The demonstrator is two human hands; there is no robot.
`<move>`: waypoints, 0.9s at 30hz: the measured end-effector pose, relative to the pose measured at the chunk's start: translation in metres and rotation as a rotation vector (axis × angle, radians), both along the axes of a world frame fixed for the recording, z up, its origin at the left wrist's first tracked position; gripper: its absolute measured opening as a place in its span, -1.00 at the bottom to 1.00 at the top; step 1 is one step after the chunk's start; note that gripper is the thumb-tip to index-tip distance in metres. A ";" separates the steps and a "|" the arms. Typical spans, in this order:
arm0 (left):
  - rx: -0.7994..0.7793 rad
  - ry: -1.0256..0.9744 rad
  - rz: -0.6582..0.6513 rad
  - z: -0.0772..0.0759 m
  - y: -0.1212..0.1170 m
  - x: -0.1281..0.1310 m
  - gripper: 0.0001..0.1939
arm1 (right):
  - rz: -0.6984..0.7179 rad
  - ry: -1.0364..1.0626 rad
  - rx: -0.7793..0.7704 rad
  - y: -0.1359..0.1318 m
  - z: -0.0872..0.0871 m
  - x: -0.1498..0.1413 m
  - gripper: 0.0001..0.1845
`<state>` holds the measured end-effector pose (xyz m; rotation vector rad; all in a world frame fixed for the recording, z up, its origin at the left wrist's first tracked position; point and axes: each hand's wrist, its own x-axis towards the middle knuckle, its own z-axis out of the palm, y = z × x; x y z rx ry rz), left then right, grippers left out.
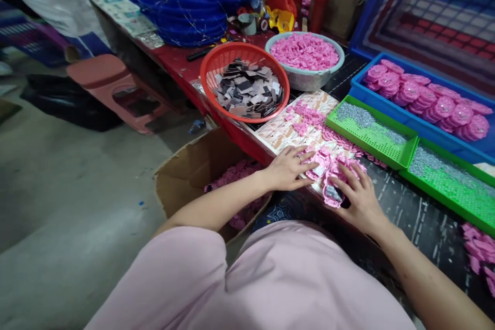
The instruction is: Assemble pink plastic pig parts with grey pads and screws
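My left hand [288, 167] lies on the near edge of a printed sheet [286, 126], its fingers stretched toward a heap of small pink pieces [328, 162]. My right hand [358, 196] rests just right of it, fingers spread over the same heap and touching the pink pieces and a small grey square. More pink pieces trail across the sheet toward the back.
Behind the sheet stand a red basket of grey squares [244, 87] and a pale bowl of pink pieces [305, 59]. Green trays of silver beads [371, 131] and a blue tray of pink discs [425, 100] lie to the right. A cardboard box [201, 175] sits below the table edge.
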<state>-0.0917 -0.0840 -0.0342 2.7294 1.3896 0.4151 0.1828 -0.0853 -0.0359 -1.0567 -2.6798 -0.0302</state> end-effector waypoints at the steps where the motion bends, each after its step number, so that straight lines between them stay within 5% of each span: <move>1: 0.018 -0.020 -0.006 -0.001 -0.004 -0.007 -0.52 | 0.024 -0.003 -0.005 -0.002 0.001 -0.007 -0.42; 7: 0.016 -0.174 0.155 -0.009 -0.055 -0.081 -0.61 | 0.227 0.112 -0.124 -0.005 0.002 -0.085 -0.46; 12: 0.027 -0.375 0.634 -0.018 -0.103 -0.150 -0.59 | 0.537 0.071 -0.200 -0.016 0.011 -0.162 -0.32; 15: 0.102 -0.461 0.772 -0.021 -0.112 -0.159 -0.60 | 0.655 0.079 -0.232 -0.018 0.021 -0.169 -0.33; 19: 0.152 -0.485 0.559 -0.019 -0.080 -0.126 -0.66 | 0.544 0.262 -0.188 -0.008 0.032 -0.133 -0.66; 24: 0.120 -0.243 0.047 -0.002 0.012 -0.060 -0.64 | 0.378 0.289 -0.179 -0.006 0.042 -0.072 -0.78; 27: -0.040 -0.005 -0.063 0.010 0.066 -0.033 -0.55 | 0.276 0.283 -0.176 -0.014 0.045 -0.040 -0.80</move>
